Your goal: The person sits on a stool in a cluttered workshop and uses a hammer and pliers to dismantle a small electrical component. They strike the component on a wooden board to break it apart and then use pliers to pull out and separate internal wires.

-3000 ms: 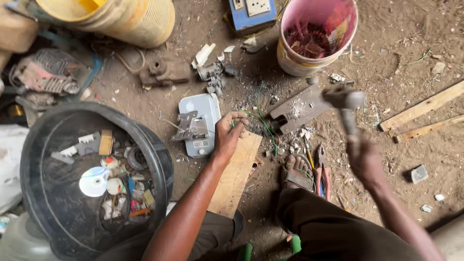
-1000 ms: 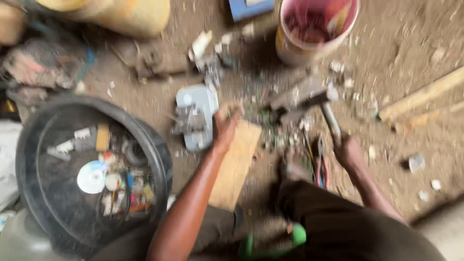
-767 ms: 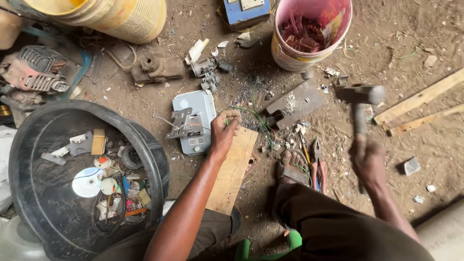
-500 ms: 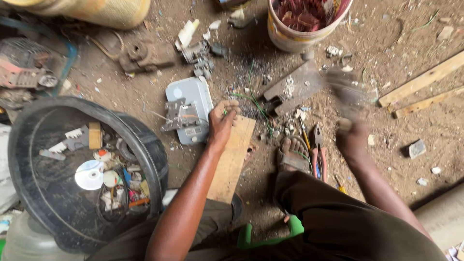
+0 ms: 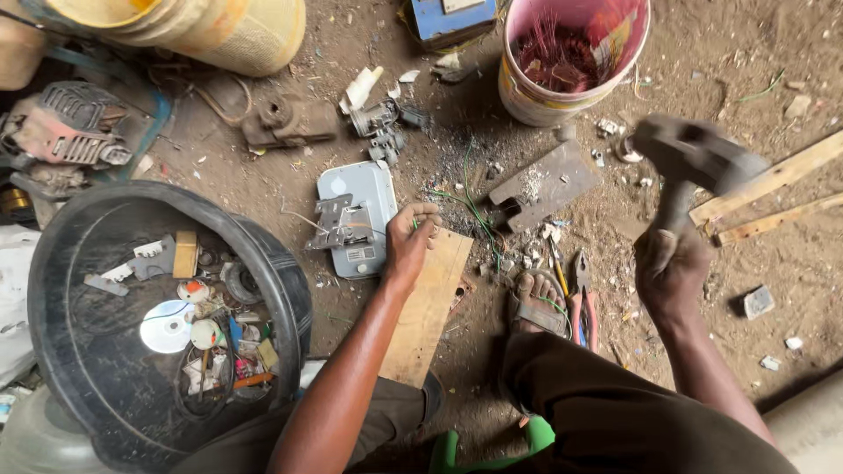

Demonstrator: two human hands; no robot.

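Right hand (image 5: 672, 263) is closed tight around the handle of a hammer (image 5: 694, 158), whose heavy head is raised and blurred above the dirt floor (image 5: 369, 35), up and to the right of a flat grey metal block (image 5: 544, 184). The grip sits low on the handle, which would give the head more swing, and the forearm runs back from the wrist toward the lower right, with the wrist cocked so that the head tips leftward over the block.

Left hand (image 5: 411, 241) is curled shut at the far end of a wooden board (image 5: 428, 303), fingertips pinching something small and greenish that I cannot make out. It seems to steady that piece at the board's end, just left of the block, well away from the hammer head. The forearm stretches straight down from it along the board toward the body.

Thin green wires (image 5: 470, 202) trail from the left hand's fingers toward the block, with grey crumbs and chips scattered about. A sandalled foot (image 5: 536, 303) rests just right of the board, perhaps bracing the work, and red-handled pliers (image 5: 581, 298) lie beside it within easy reach. Left of the left hand lies a pale grey casing (image 5: 356, 219) with a bracket on it. Farther out, a black tub (image 5: 281, 281) of sorted scraps and a disc sits toward the left edge of the floor. A pink bucket (image 5: 527, 96) of reddish wire stands at the far edge, and two wooden slats (image 5: 781, 175) lie at the right.
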